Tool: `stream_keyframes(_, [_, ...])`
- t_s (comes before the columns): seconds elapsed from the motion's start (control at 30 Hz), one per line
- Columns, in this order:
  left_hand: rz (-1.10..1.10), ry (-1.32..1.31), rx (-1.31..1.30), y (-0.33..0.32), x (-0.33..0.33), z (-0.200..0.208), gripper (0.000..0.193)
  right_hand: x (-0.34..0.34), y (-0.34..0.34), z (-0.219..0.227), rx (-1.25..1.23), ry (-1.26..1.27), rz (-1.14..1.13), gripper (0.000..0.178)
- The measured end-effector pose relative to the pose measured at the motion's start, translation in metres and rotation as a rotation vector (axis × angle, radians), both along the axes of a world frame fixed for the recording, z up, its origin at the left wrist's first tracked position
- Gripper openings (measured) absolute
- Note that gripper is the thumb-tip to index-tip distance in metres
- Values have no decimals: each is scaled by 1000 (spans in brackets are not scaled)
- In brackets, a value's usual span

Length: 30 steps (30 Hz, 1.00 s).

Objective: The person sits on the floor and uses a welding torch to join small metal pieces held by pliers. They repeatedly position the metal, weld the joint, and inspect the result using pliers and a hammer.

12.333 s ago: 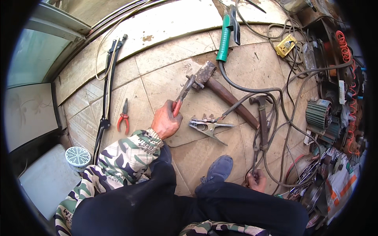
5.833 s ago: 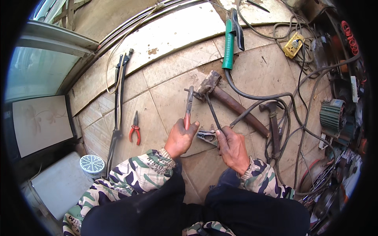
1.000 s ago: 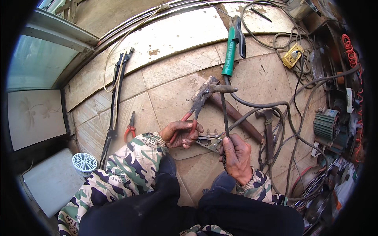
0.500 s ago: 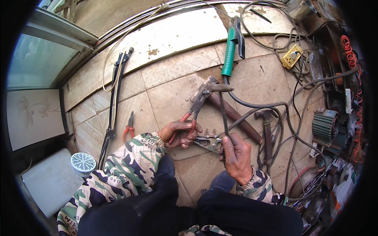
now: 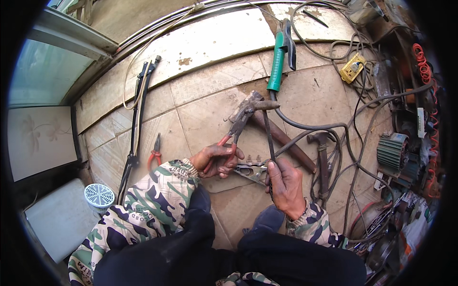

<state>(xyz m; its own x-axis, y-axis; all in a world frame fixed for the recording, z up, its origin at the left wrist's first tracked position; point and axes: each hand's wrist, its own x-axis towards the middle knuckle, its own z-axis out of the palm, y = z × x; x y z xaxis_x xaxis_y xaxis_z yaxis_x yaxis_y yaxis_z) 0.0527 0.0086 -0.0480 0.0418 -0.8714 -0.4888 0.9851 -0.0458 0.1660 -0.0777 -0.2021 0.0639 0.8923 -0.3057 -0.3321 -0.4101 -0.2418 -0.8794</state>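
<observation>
Left hand (image 5: 217, 160) is clamped round the red handles of pliers (image 5: 237, 126), whose nose bites a dark metal rod (image 5: 267, 128) that the right hand (image 5: 285, 186) grips lower down. Beneath lies a metal clamp (image 5: 252, 169); right, a hammer (image 5: 322, 152); far, a green-handled tool (image 5: 279, 57).

On a tiled floor (image 5: 200, 109), the left hand (image 5: 217, 159) grips pliers (image 5: 236, 126) whose tip meets the end of a bent rod (image 5: 268, 128) held by the right hand (image 5: 285, 186). A clamp (image 5: 252, 169) lies btwn the two hands. Behind: an electrode holder (image 5: 279, 59), cable running right. Right of the rod: a hammer (image 5: 322, 157) (a motor (image 5: 393, 155) farther right). Left: small pliers (image 5: 153, 153), long-handled cutters (image 5: 138, 114), a round grille (image 5: 99, 196) nearer the person.
</observation>
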Motion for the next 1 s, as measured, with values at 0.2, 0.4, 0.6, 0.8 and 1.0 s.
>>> stream_keyframes(0.2, [42, -336, 327, -15, -9, 27, 27, -11, 2, 1, 51, -109, -138, 28])
stream_keyframes(0.4, [75, -740, 544, -20, -19, 57, 24, -23, -2, -5, 71, -82, -223, 27])
stream_keyframes(0.6, [86, -889, 619, -19, -25, 60, 24, -21, 5, -2, 80, -65, -120, 34])
stream_keyframes(0.8, [88, -945, 594, -15, -29, 57, 21, -18, 9, -3, 90, -49, -73, 27])
stream_keyframes(1.0, [112, -1127, 637, -10, -34, 48, 19, -19, 8, -5, 89, -53, -77, 24])
